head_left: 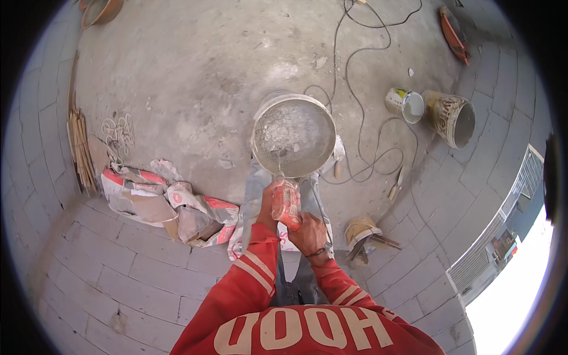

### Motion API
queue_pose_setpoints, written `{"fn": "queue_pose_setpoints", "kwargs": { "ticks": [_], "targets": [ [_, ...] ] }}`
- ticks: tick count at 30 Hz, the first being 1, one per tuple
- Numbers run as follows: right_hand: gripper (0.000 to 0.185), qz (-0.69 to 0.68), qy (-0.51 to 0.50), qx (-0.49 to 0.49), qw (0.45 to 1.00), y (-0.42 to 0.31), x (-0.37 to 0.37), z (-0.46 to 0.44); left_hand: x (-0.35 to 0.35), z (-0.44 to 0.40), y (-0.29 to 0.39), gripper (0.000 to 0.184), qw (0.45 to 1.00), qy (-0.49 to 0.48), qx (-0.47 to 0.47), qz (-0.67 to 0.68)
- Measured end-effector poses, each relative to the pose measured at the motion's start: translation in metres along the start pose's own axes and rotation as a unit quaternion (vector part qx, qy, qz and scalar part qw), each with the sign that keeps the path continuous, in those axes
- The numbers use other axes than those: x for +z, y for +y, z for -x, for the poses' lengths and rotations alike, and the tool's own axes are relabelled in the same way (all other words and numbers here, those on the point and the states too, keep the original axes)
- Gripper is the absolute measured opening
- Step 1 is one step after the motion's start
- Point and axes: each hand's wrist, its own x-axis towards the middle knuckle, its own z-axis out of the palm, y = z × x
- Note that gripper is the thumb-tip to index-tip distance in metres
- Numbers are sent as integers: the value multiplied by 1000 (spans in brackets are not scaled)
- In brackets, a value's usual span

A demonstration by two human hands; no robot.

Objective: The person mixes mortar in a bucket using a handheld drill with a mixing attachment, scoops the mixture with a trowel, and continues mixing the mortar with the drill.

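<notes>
Both hands grip a red power tool with pale lettering, which looks like a mixing drill (286, 206). My left hand (269, 204) is wrapped around its left side near the front. My right hand (310, 234) closes on its rear end. From its front a thin shaft reaches into a round bucket (258, 148) just ahead. Inside the bucket is a grey-white, lumpy mix (290, 127), blurred in places; the shaft's end is hidden in it. A trowel (338, 157) with pale residue lies against the bucket's right side.
A dark cable (349, 77) loops over the floor right of the bucket. Two stained buckets (405, 105) (449, 118) lie tipped at the right wall. Torn red-and-white bags (171, 201) lie at left, near wooden sticks (81, 148) and rope (118, 133). Another trowel (397, 183) lies right.
</notes>
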Motion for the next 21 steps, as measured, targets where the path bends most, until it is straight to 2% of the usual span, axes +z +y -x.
{"fn": "queue_pose_setpoints", "kwargs": {
  "ticks": [3,6,9,12,21],
  "targets": [
    [26,9,5,-14,1000,-9,2,-6,1,-1,12,39,999,-31,13,6],
    [25,6,5,-4,1000,-22,-3,-14,12,6,23,37,999,-11,43,5],
    [25,1,17,-7,1000,-29,-5,-23,21,4,35,35,998,-27,44,19],
    [25,-2,45,-14,999,-36,-8,-32,30,-3,43,35,999,6,24,43],
    [24,-19,92,-8,996,-34,-25,-61,58,-35,61,39,999,-39,12,-6]
  ]
}}
